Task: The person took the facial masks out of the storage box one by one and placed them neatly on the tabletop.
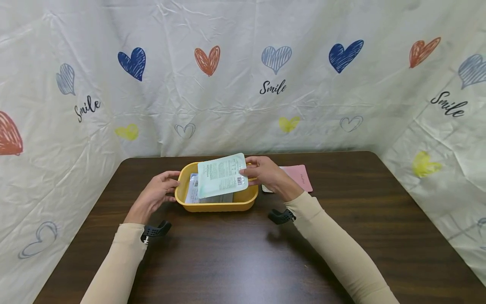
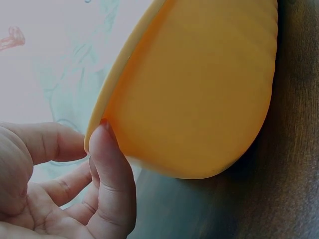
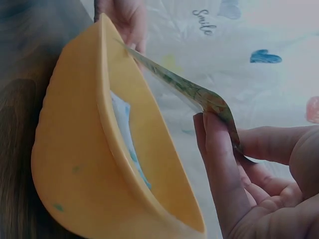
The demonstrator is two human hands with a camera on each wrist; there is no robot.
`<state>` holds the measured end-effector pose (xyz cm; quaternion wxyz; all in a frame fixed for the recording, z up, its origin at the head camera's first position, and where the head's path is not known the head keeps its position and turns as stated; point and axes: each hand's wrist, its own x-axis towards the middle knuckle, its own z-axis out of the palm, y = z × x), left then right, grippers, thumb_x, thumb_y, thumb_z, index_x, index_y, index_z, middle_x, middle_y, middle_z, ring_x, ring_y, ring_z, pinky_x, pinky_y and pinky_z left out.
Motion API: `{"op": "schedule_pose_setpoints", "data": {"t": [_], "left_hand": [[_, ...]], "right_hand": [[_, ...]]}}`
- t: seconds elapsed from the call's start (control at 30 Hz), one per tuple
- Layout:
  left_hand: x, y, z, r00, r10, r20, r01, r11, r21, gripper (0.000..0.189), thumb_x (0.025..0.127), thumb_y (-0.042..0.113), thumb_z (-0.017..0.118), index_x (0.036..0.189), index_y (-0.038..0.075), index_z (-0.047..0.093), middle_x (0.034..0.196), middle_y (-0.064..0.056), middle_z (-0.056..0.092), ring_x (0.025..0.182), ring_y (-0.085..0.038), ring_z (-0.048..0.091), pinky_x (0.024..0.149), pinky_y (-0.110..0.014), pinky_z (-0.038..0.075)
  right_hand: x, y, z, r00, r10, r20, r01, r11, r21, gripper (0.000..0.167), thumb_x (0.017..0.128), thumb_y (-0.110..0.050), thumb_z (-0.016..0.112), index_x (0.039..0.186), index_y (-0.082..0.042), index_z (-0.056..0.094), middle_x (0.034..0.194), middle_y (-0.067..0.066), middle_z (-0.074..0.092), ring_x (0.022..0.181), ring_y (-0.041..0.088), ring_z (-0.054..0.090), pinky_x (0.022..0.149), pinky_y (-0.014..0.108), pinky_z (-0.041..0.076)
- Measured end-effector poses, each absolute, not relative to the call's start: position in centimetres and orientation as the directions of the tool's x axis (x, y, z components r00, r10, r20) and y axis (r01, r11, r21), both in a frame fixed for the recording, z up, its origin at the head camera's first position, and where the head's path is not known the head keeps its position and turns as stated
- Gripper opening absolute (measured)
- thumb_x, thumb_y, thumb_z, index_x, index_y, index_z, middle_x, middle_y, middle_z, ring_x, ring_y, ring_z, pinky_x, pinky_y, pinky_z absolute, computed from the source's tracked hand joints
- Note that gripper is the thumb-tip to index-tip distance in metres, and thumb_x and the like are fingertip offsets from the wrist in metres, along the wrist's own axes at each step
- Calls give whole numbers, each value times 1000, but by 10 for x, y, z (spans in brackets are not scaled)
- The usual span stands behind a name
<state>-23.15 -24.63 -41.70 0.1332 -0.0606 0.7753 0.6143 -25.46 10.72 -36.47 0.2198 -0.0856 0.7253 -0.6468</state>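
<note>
A yellow oblong plastic basket (image 1: 216, 207) stands near the far side of the table. My left hand (image 1: 155, 192) pinches its left rim between thumb and finger, as the left wrist view shows at the rim (image 2: 94, 107). Over the basket, my right hand (image 1: 267, 175) holds a pale green sheet-mask packet (image 1: 218, 175) by its right edge, printed side up and tilted. In the right wrist view the packet (image 3: 174, 82) appears nearly edge-on, above the rim. Inside the basket lie a white-blue packet (image 1: 192, 191) and a greyish one (image 1: 223, 198), both partly hidden beneath the held packet.
Just right of the basket a pink flat item (image 1: 300, 176) lies on the dark brown wooden table (image 1: 243, 257), with a white edge partly hidden by my right hand. White cloth (image 1: 235, 105) printed with hearts hangs behind and along both sides.
</note>
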Motion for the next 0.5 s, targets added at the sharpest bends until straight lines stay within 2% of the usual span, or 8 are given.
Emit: {"op": "schedule_pose_setpoints", "data": {"t": [0.33, 0.5], "left_hand": [[-230, -246, -415, -956, 66, -287, -265, 236, 935, 51, 103, 14, 55, 152, 9, 43, 134, -22, 52, 98, -28, 61, 72, -32, 60], [-231, -246, -414, -954, 61, -293, -271, 237, 933, 51, 103, 15, 55, 152, 10, 42, 135, -22, 52, 100, -29, 60, 73, -32, 60]], "right_hand": [[-254, 134, -365, -902, -381, -202, 157, 146, -977, 41, 97, -8, 67, 136, -1, 58, 108, 6, 71, 91, 19, 70, 76, 33, 59], [-253, 149, -363, -904, -378, -201, 164, 127, -978, 42, 97, -8, 66, 138, 0, 56, 111, 8, 70, 94, 20, 71, 78, 35, 60]]}}
